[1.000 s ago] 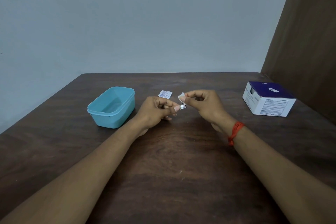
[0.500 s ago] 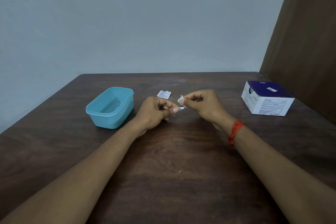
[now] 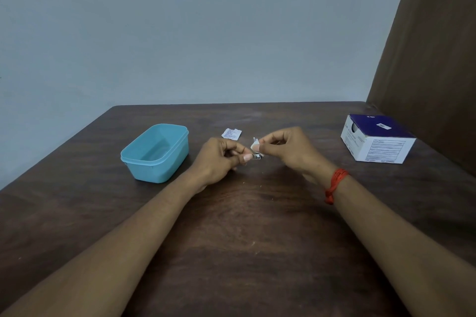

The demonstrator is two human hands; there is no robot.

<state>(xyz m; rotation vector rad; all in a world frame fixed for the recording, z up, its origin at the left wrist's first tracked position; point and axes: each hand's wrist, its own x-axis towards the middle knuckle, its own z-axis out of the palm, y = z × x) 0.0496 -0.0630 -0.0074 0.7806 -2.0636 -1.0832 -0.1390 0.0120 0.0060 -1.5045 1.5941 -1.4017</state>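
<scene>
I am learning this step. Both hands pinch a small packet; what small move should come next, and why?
Probably draw the hands apart: the left hand pinches the small packet by its silvery end, the right hand by its white end, and the ends look joined, close together.

1. We cannot tell what the small packet point(image 3: 257, 156) is; the left hand point(image 3: 219, 162) and right hand point(image 3: 286, 152) pinching it cover most of it.
2. We cannot read the print on the torn wrapper point(image 3: 231, 134) or the box point(image 3: 378, 148).
3. The table point(image 3: 244, 239) runs past the bottom edge.
</scene>
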